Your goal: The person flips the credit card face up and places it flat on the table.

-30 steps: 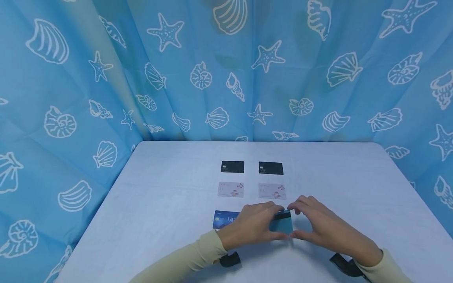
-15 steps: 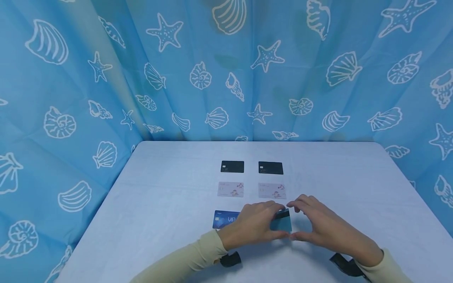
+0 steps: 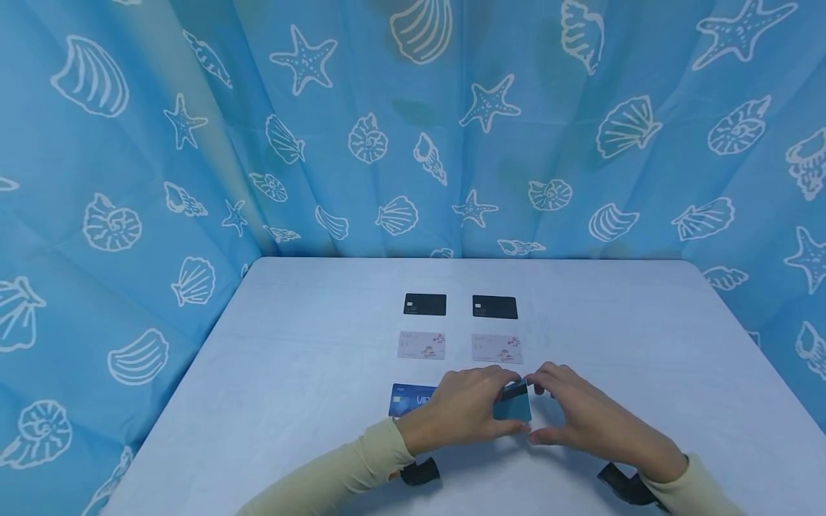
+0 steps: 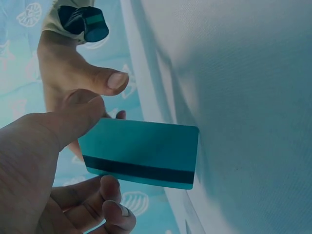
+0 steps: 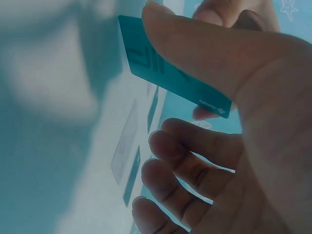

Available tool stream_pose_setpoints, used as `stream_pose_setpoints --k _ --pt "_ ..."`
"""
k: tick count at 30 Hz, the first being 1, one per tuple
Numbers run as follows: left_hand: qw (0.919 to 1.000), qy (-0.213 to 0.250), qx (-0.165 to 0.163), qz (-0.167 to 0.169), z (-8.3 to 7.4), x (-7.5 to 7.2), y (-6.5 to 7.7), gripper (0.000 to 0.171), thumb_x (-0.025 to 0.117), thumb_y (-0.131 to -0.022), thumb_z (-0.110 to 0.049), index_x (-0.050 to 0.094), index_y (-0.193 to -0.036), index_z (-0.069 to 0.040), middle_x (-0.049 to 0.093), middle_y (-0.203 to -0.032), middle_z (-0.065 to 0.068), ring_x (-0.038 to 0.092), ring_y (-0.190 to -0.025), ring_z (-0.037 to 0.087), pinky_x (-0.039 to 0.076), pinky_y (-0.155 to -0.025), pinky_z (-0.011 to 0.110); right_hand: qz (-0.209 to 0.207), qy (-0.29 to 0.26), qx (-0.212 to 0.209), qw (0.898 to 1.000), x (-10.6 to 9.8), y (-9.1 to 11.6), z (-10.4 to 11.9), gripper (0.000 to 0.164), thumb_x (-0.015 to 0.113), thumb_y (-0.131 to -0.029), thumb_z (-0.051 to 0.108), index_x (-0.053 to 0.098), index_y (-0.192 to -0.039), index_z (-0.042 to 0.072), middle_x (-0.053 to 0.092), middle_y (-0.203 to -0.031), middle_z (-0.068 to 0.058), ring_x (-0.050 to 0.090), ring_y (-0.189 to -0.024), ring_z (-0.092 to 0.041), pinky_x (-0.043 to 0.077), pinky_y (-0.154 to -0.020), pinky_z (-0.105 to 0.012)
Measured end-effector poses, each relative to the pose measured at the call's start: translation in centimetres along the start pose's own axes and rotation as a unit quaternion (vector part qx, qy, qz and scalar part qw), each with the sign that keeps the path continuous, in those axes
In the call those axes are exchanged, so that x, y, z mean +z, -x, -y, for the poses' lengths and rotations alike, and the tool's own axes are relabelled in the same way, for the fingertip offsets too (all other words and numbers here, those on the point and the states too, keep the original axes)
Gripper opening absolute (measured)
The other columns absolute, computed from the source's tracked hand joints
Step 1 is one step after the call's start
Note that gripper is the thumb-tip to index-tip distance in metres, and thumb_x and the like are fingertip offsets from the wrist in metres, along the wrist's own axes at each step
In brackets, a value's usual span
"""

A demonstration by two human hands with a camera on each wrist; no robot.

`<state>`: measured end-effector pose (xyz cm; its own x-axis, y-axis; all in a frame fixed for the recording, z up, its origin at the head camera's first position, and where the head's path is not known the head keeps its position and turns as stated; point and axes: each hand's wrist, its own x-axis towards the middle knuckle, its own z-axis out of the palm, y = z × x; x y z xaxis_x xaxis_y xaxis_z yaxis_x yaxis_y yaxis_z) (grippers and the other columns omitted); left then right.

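Observation:
My left hand (image 3: 467,405) holds a teal card (image 4: 141,146) by its opposite edges, thumb on one and fingertips on the other. A dark stripe runs along the card's face in the left wrist view; pale lettering shows on its other face in the right wrist view. The card is tilted, and whether its far edge touches the table I cannot tell. My right hand (image 3: 587,412) is close at the card's right end, thumb and fingers spread apart, gripping nothing visible. A blue VIP card (image 3: 409,398) lies partly hidden under my left forearm and hand.
Two black cards (image 3: 424,304) lie side by side farther back on the white table (image 3: 310,344). Two pale pink cards (image 3: 421,345) sit in a row in front of them. A blue shell-patterned curtain (image 3: 361,179) hangs behind the table.
My right hand has shifted slightly, its fingertips a little lower near the card's corner. The teal card has barely tilted in my left hand; the cards on the table stay put.

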<state>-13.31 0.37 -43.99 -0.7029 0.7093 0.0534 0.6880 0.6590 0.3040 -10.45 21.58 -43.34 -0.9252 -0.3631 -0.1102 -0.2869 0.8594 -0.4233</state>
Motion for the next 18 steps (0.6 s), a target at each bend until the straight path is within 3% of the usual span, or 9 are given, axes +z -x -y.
stream_pose_setpoints --k 18 --pt "1.0 0.005 -0.001 -0.002 -0.04 -0.1 -0.09 0.066 0.064 -0.084 -0.065 0.054 -0.137 -0.028 0.068 -0.124 -0.01 0.064 -0.095 0.003 0.05 -0.072 0.015 -0.007 0.01 0.0 1.0 0.74 -0.33 -0.24 0.08 0.088 -0.063 0.051 0.059 -0.13 0.018 0.057 -0.108 0.009 0.051 -0.098 -0.011 0.053 -0.086 -0.037"
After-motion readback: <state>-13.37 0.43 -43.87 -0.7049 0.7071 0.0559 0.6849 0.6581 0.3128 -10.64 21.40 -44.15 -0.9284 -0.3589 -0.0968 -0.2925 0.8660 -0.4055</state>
